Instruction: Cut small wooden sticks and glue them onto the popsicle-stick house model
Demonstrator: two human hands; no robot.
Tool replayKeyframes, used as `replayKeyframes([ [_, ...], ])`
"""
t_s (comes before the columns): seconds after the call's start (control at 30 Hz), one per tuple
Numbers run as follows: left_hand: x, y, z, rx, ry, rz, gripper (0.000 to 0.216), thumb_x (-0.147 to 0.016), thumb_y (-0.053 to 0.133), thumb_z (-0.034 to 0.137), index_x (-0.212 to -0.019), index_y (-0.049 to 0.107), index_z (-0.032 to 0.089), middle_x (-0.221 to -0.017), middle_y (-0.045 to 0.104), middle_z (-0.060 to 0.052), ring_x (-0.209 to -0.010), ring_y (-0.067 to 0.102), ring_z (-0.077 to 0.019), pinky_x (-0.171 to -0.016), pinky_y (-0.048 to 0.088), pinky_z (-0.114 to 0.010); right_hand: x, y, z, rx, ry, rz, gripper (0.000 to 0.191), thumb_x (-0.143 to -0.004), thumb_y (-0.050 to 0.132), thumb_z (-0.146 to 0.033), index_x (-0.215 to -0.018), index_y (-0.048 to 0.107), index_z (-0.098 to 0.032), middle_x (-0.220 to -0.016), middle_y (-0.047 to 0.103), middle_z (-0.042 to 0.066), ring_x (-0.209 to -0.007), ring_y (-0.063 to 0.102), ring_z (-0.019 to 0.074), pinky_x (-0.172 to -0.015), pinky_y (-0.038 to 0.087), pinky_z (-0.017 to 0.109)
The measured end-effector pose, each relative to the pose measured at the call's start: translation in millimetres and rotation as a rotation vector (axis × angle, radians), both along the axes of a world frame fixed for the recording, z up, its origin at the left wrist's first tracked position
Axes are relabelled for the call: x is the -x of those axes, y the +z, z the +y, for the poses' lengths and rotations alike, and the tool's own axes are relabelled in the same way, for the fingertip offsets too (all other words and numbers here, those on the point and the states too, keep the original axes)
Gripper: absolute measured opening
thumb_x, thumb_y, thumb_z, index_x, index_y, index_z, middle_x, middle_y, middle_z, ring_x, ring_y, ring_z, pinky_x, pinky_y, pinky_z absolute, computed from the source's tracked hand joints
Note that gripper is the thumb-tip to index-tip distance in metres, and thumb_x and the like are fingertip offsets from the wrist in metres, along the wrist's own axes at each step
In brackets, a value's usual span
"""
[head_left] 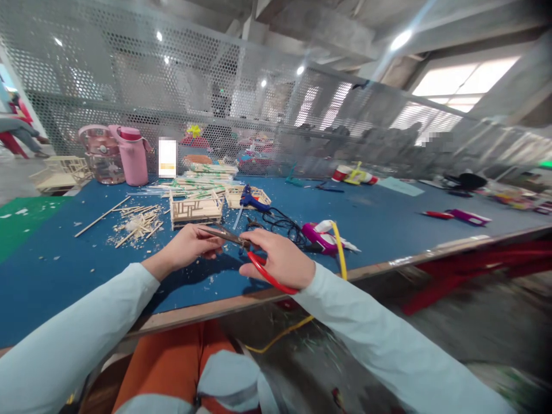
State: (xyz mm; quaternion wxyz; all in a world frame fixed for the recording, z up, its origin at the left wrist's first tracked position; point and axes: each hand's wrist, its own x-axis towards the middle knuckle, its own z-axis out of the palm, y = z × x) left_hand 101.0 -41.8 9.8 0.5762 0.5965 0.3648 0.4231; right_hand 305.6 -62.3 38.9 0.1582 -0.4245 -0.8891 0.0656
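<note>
My right hand (pixel 278 259) grips a pair of scissors (pixel 262 269) with red handles and dark metal blades. The blades point left, their tips reaching my left hand (pixel 190 248). The fingers of that hand are pinched together by the blades; whatever they hold is too small or hidden to make out. Just beyond my hands stands a small frame model (pixel 196 210) built of thin wooden sticks. Behind and to its right lies a similar wooden piece (pixel 235 197), with a blue glue gun (pixel 254 199) against it.
Loose short sticks (pixel 140 221) and scraps lie on the blue tabletop at left. A pink bottle (pixel 134 158) and a clear pink jug (pixel 103 158) stand behind, near packets of sticks (pixel 207 178). At right are a purple-and-white tool (pixel 321 236), black cord and yellow strap (pixel 339 253).
</note>
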Motion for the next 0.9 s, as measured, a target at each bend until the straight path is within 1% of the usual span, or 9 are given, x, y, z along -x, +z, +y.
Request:
replayKeyframes([
  [0.13,0,2.2,-2,-0.033,0.001,0.015,0.008,-0.057,0.068,0.019,-0.063,0.068,0.013,-0.057,0.062,-0.002,-0.048,0.050,-0.0093,-0.047,0.043,-0.021,1,0.0,-2,-0.024,0.005,0.006,0.058,-0.065,0.063,-0.054,-0.108,0.055,-0.015,-0.096,0.058,0.010,-0.089,0.054,0.0210,-0.077,0.041,0.031],
  [0.23,1,4.0,-3,-0.035,-0.010,0.038,0.008,-0.058,0.066,0.018,-0.063,0.068,0.013,-0.056,0.062,-0.002,-0.047,0.049,-0.0089,-0.047,0.043,-0.020,1,-1.4,-2,-0.022,0.023,0.018,0.061,-0.064,0.063,-0.055,-0.108,0.055,-0.014,-0.097,0.058,0.011,-0.087,0.054,0.0209,-0.075,0.042,0.031],
  [0.33,0,5.8,-3,-0.069,-0.003,0.050,0.005,-0.058,0.064,0.017,-0.059,0.067,0.013,-0.054,0.061,-0.002,-0.046,0.048,-0.0087,-0.046,0.042,-0.019,1,-3.8,-2,-0.020,0.034,0.035,0.060,-0.066,0.062,-0.055,-0.109,0.054,-0.013,-0.096,0.059,0.011,-0.085,0.055,0.0203,-0.074,0.042,0.031],
  [0.47,-1,5.6,-4,-0.090,0.034,0.050,0.004,-0.056,0.064,0.016,-0.057,0.067,0.014,-0.053,0.060,-0.001,-0.047,0.048,-0.0093,-0.045,0.042,-0.019,3,-7.7,-4,-0.060,0.019,0.048,0.050,-0.072,0.058,-0.050,-0.106,0.055,-0.014,-0.093,0.060,0.010,-0.083,0.056,0.0194,-0.072,0.042,0.029],
  [0.57,-1,2.0,-2,-0.096,0.051,0.056,0.008,-0.055,0.063,0.015,-0.060,0.069,0.014,-0.054,0.060,-0.001,-0.049,0.049,-0.0101,-0.046,0.043,-0.020,6,-10.7,-6,-0.126,-0.017,0.024,0.041,-0.076,0.055,-0.044,-0.103,0.056,-0.014,-0.092,0.061,0.010,-0.085,0.056,0.0198,-0.074,0.042,0.029],
  [0.67,0,-2.6,0,-0.145,0.055,0.070,0.009,-0.057,0.061,0.016,-0.061,0.069,0.014,-0.055,0.060,-0.001,-0.050,0.050,-0.0105,-0.048,0.044,-0.021,8,-14.4,-5,-0.166,-0.043,-0.005,0.032,-0.078,0.052,-0.036,-0.101,0.057,-0.015,-0.093,0.062,0.010,-0.087,0.056,0.0200,-0.075,0.041,0.028],
  [0.8,0,-6.9,2,-0.186,0.041,0.098,0.007,-0.059,0.062,0.019,-0.057,0.067,0.014,-0.056,0.061,-0.002,-0.049,0.051,-0.0106,-0.049,0.044,-0.021,5,-21.3,0,-0.194,-0.060,-0.016,0.025,-0.077,0.048,-0.025,-0.097,0.058,-0.016,-0.090,0.064,0.009,-0.086,0.057,0.0191,-0.075,0.041,0.026],
  [0.9,-1,-9.4,3,-0.175,0.032,0.131,0.010,-0.061,0.064,0.023,-0.057,0.067,0.014,-0.054,0.061,-0.001,-0.047,0.049,-0.0099,-0.048,0.044,-0.021,0,-26.0,4,-0.161,-0.046,-0.002,0.021,-0.074,0.048,-0.020,-0.092,0.059,-0.016,-0.085,0.064,0.008,-0.080,0.057,0.0174,-0.072,0.041,0.024],
])
